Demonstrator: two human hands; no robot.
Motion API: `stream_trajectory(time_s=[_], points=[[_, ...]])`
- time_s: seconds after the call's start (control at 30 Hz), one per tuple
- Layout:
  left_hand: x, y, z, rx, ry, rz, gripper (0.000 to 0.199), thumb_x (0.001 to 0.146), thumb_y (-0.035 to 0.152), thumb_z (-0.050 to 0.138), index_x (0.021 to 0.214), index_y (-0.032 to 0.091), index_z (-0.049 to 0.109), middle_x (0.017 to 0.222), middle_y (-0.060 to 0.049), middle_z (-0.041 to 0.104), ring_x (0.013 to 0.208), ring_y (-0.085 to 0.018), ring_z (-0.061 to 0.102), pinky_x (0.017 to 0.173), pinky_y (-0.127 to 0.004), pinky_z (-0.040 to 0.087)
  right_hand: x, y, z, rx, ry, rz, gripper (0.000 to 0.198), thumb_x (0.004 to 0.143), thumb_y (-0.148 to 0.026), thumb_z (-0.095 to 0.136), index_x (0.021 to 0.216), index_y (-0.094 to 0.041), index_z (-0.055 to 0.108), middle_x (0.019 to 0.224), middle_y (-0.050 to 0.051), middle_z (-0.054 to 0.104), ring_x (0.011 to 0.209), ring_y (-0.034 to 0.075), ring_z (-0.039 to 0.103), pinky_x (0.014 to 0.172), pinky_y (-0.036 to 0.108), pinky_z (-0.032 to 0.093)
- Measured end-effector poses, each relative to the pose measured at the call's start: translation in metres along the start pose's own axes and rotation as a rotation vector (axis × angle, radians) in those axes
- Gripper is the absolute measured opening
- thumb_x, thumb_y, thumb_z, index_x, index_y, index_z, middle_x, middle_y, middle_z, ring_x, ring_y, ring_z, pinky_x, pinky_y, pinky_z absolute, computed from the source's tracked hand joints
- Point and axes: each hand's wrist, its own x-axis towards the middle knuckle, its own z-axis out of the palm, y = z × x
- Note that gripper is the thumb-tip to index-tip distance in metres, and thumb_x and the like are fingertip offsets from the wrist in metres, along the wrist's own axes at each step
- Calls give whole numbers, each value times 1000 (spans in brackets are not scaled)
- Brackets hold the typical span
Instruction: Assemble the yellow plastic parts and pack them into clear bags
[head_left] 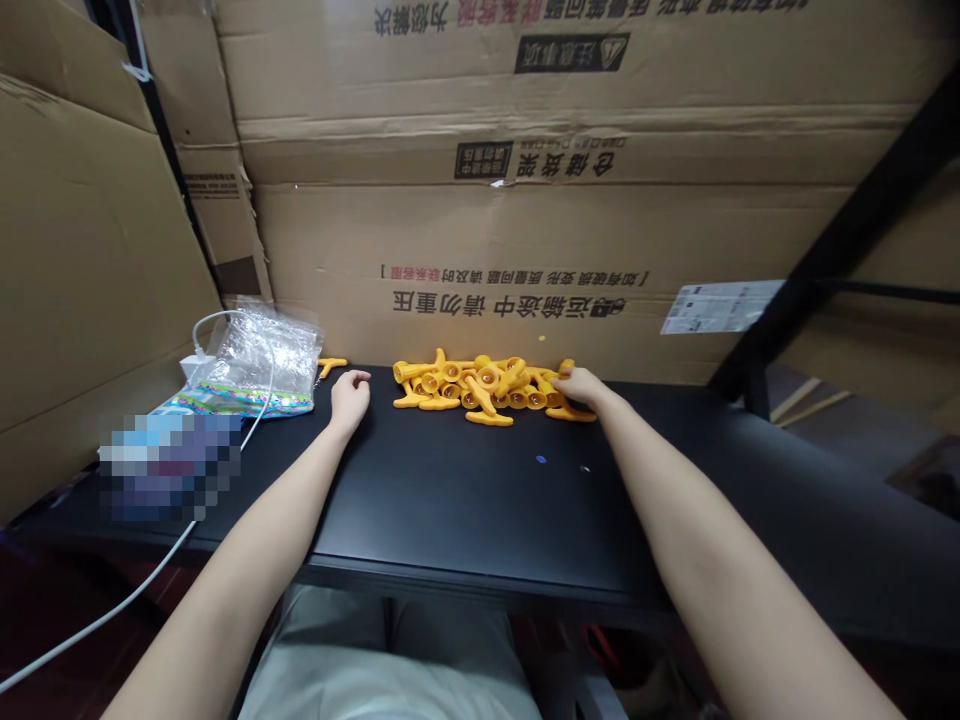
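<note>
A heap of yellow plastic T-shaped pieces [487, 378], several with round hollow ends, lies at the back of the black table [465, 500] against the cardboard. At the heap's right end, my right hand [583, 386] has its fingers closed around a yellow T-shaped piece [567, 367], partly hidden by the hand. Left of the heap, my left hand [349, 400] rests on the table with fingers curled in and nothing visible in them. Just behind it lies a single yellow T-shaped piece [332, 364], apart from the others.
Cardboard [450, 230] walls off the back and left. To the left are a clear plastic bag [262, 350], a blurred-out object [171, 465] and a white cable [142, 587] running over the table edge. A black metal post [840, 220] slants at right. Small scraps [541, 459] lie on the tabletop.
</note>
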Motion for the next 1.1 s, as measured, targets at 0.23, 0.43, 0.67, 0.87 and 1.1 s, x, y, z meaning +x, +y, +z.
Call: stream_trajectory(time_s=[0.23, 0.43, 0.67, 0.87, 1.1], points=[[-1, 2, 0, 9, -8, 39, 26, 72, 11, 44, 81, 17, 68, 89, -6, 69, 85, -19, 63, 88, -32, 47, -10, -13, 6, 134, 34, 253, 43, 73, -28, 65, 113, -15, 59, 118, 17, 60, 112, 27, 56, 92, 41, 42], [-2, 5, 1, 24, -12, 88, 27, 73, 9, 45, 85, 17, 67, 91, -6, 68, 89, -19, 62, 90, -32, 47, -27, -19, -3, 335, 203, 283, 40, 75, -28, 61, 113, -17, 56, 107, 13, 64, 101, 24, 59, 87, 37, 45], [-10, 15, 0, 95, -54, 271, 29, 75, 6, 43, 91, 16, 65, 95, -8, 67, 92, -19, 61, 89, -32, 46, -65, -54, -34, 433, 540, 34, 45, 81, -26, 47, 125, -15, 42, 112, 13, 59, 103, 24, 55, 93, 39, 40], [-21, 29, -1, 138, -165, 511, 24, 84, 20, 50, 104, 16, 62, 103, -9, 65, 99, -20, 57, 93, -33, 43, -109, -108, -34, 677, 569, -384, 56, 86, -35, 44, 136, -16, 29, 118, 16, 53, 96, 23, 57, 87, 41, 46], [-35, 47, -8, 155, -411, 552, 47, 87, 43, 50, 128, 20, 53, 87, -4, 65, 73, -15, 58, 75, -25, 46, -148, -137, 5, 860, 288, -682, 67, 86, -42, 48, 144, -28, 18, 119, 12, 51, 83, 21, 60, 79, 43, 52]])
